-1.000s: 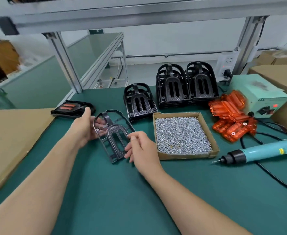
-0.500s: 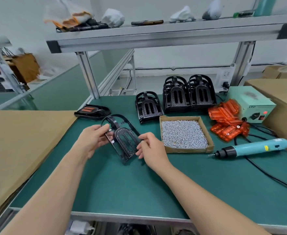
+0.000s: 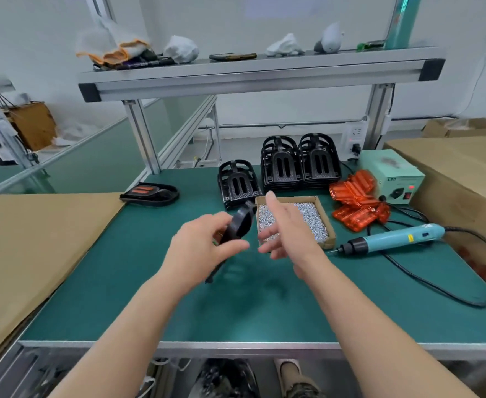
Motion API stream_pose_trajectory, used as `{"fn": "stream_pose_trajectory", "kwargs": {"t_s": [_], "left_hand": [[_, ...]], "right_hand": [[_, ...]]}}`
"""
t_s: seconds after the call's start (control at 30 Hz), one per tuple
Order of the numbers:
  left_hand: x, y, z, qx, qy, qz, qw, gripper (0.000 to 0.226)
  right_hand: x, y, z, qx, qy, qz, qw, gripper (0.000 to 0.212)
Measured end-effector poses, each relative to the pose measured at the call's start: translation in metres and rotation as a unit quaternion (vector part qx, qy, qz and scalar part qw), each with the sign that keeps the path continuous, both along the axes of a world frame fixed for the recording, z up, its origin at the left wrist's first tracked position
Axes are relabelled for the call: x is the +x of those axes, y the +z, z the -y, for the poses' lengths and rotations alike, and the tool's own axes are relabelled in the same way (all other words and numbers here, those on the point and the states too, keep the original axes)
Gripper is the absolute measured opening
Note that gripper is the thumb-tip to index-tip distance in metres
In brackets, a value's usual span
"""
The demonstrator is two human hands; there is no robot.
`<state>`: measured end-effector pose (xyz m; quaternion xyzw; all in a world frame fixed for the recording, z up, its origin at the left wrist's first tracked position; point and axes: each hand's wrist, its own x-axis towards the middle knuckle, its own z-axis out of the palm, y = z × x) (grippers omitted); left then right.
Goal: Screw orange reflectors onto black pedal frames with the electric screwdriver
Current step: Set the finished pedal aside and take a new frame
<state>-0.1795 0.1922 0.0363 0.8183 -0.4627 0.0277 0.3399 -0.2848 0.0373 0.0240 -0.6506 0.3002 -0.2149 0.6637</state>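
Note:
My left hand (image 3: 204, 242) grips a black pedal frame (image 3: 240, 224), lifted off the green table and turned edge-on, blurred by motion. My right hand (image 3: 289, 226) hovers open just right of it, fingers spread, above the near left corner of the cardboard box of screws (image 3: 329, 225). A pile of orange reflectors (image 3: 356, 201) lies right of the box. The teal electric screwdriver (image 3: 391, 239) lies on the table at the right, its tip toward the box. Stacks of black pedal frames (image 3: 299, 163) stand at the back, with one smaller stack (image 3: 237, 182) to their left.
A pedal frame with orange reflectors fitted (image 3: 149, 192) lies at the back left. The screwdriver's power box (image 3: 391, 173) sits at the back right, its black cable (image 3: 443, 288) looping over the table. Cardboard sheets (image 3: 34, 248) flank the left, boxes (image 3: 466, 168) the right. A metal shelf (image 3: 253, 74) spans overhead.
My right hand has let go of the pedal frame and opened beside it. My left hand has raised the frame and turned it edge-on. The view has tilted upward.

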Motion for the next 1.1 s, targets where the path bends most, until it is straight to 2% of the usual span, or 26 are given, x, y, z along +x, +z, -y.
{"fn": "stream_pose_trajectory", "kwargs": {"t_s": [0.1,0.17,0.23,0.33,0.4,0.47,0.63,0.73,0.83,0.97,1.03,1.1], "left_hand": [[-0.032,-0.009,0.009,0.075,-0.009,0.161,0.984,0.041],[-0.053,-0.016,0.016,0.099,-0.023,0.222,0.97,0.042],[-0.072,-0.024,0.024,0.101,-0.03,0.244,0.964,0.044],[-0.088,-0.038,0.033,0.098,-0.057,0.22,0.969,0.051],[-0.087,-0.047,0.032,0.075,-0.094,0.209,0.97,0.057],[-0.077,-0.055,0.028,0.061,-0.098,0.186,0.976,0.069],[-0.04,-0.079,0.016,0.156,-0.068,0.051,0.984,0.102],[-0.029,-0.087,0.019,0.16,-0.08,0.003,0.984,0.099],[-0.026,-0.097,0.022,0.126,-0.077,0.02,0.989,0.091],[-0.024,-0.106,0.023,0.108,-0.07,0.035,0.991,0.093],[-0.024,-0.107,0.023,0.109,-0.074,0.042,0.99,0.096],[-0.024,-0.108,0.023,0.102,-0.074,0.046,0.991,0.097]], "right_hand": [[-0.021,0.006,0.01,-0.001,0.032,-0.025,0.999,0.06],[-0.031,0.0,0.016,-0.061,0.044,-0.056,0.996,0.034],[-0.04,-0.011,0.024,-0.117,0.034,-0.088,0.989,0.014],[-0.054,-0.025,0.037,-0.145,0.029,-0.116,0.982,0.018],[-0.063,-0.035,0.047,-0.142,0.011,-0.131,0.981,0.014],[-0.071,-0.046,0.057,-0.165,-0.014,-0.151,0.975,0.016],[-0.079,-0.064,0.066,-0.246,-0.008,-0.185,0.951,0.018],[-0.077,-0.067,0.067,-0.319,-0.008,-0.219,0.922,0.021],[-0.075,-0.064,0.069,-0.398,-0.023,-0.251,0.882,0.017],[-0.069,-0.046,0.103,-0.443,-0.113,-0.196,0.867,0.012],[-0.062,-0.035,0.135,-0.446,-0.155,-0.213,0.855,0.013],[-0.052,-0.027,0.168,-0.449,-0.171,-0.254,0.839,0.024]]}}
